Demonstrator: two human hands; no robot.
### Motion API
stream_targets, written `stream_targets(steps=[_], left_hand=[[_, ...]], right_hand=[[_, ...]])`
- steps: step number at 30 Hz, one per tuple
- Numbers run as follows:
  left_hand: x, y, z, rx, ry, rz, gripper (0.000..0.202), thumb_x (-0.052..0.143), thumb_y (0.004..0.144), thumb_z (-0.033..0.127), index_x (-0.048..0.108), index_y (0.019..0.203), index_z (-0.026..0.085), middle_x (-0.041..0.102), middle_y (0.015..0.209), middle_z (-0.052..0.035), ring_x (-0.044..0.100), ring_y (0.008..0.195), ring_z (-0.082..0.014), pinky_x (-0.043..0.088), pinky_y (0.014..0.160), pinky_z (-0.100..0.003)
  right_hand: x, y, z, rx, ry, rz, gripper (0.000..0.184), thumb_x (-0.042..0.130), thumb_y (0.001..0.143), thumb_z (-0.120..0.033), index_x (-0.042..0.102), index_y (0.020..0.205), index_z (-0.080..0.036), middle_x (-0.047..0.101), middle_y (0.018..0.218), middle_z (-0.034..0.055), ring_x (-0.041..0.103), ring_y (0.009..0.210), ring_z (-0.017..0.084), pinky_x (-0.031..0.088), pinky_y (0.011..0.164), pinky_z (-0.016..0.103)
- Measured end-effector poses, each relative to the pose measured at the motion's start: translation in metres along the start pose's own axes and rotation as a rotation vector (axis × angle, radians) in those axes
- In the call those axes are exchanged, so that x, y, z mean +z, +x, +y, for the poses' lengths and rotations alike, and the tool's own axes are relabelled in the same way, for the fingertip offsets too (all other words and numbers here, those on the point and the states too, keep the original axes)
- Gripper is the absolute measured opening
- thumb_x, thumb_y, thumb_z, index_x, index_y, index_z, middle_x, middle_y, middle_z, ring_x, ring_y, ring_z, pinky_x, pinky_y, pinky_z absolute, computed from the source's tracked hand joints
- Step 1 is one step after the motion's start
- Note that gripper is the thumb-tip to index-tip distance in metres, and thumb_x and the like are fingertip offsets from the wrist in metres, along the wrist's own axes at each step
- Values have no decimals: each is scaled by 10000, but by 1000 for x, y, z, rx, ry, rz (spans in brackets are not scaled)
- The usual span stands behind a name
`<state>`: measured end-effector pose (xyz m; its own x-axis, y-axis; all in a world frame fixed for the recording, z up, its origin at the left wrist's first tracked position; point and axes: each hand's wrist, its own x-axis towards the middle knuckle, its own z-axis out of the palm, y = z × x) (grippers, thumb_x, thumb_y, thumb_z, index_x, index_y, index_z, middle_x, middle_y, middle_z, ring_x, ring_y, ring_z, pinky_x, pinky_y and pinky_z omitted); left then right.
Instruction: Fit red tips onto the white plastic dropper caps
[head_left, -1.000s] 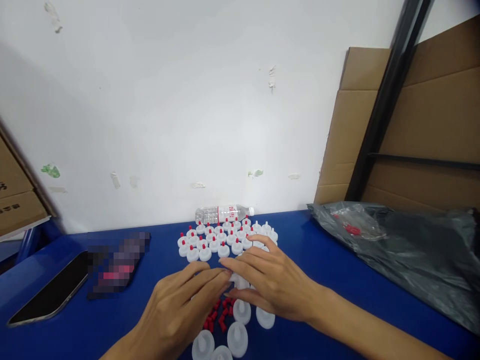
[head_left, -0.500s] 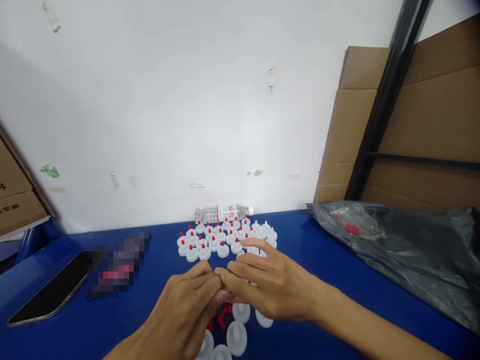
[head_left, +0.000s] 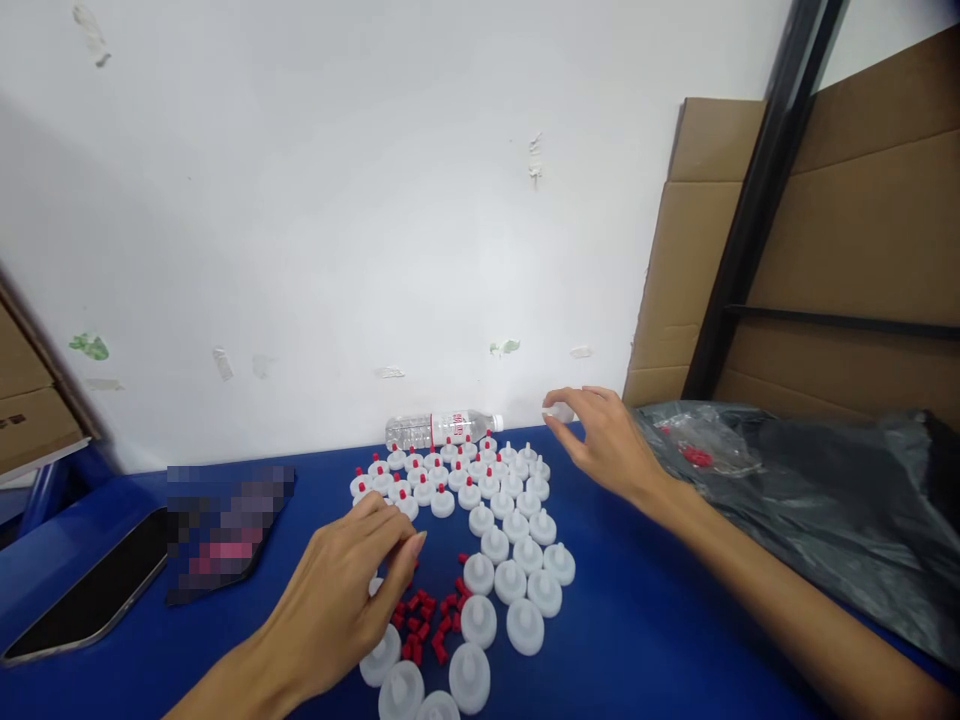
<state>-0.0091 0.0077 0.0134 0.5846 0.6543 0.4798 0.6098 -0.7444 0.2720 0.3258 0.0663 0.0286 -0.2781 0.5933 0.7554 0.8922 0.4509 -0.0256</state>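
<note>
Several white plastic caps [head_left: 517, 570] lie on the blue table [head_left: 637, 620], with small red plugs [head_left: 431, 615] scattered beside them. Farther back stand several caps with red plugs fitted [head_left: 424, 478]. My left hand [head_left: 352, 590] hovers over the red plugs with its fingertips pinched together; what they hold is hidden. My right hand [head_left: 604, 440] is stretched out to the far right of the caps and pinches a white cap [head_left: 559, 412] between thumb and fingers.
A clear water bottle [head_left: 442, 428] lies against the white wall. A dark plastic bag [head_left: 817, 500] with red plugs inside sits at the right, cardboard [head_left: 847, 230] behind it. A phone [head_left: 90, 590] and a blurred packet [head_left: 225, 530] lie at the left.
My hands were joined over the caps; now the right hand has moved away to the far right with a white cap, and the left has drawn back over the red plugs.
</note>
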Motion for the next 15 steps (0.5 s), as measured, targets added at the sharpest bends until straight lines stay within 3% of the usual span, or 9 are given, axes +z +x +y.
stream_targets(steps=[5, 10, 15], left_hand=[[6, 1, -2, -29, 26, -61, 272, 383, 1036, 250, 587, 861, 204, 592, 868, -44, 519, 827, -202, 440, 718, -325], [9, -4, 1, 8, 45, -64, 219, 416, 1016, 242, 632, 1040, 226, 636, 939, -48, 566, 899, -219, 484, 828, -373], [5, -3, -3, -36, 93, -37, 253, 422, 1023, 287, 632, 1147, 218, 659, 1030, -65, 576, 988, -239, 497, 901, -411]], right_hand=[[8, -4, 8, 88, -21, -166, 119, 545, 965, -290, 640, 961, -217, 705, 783, 23, 661, 775, 210, 396, 1003, 427], [4, -2, 14, 197, -47, -337, 145, 655, 882, -347, 691, 850, -210, 710, 935, 71, 652, 885, 242, 442, 775, 325], [0, 0, 18, 328, -52, -495, 148, 682, 856, -338, 715, 793, -209, 695, 748, 38, 634, 672, 192, 362, 571, 277]])
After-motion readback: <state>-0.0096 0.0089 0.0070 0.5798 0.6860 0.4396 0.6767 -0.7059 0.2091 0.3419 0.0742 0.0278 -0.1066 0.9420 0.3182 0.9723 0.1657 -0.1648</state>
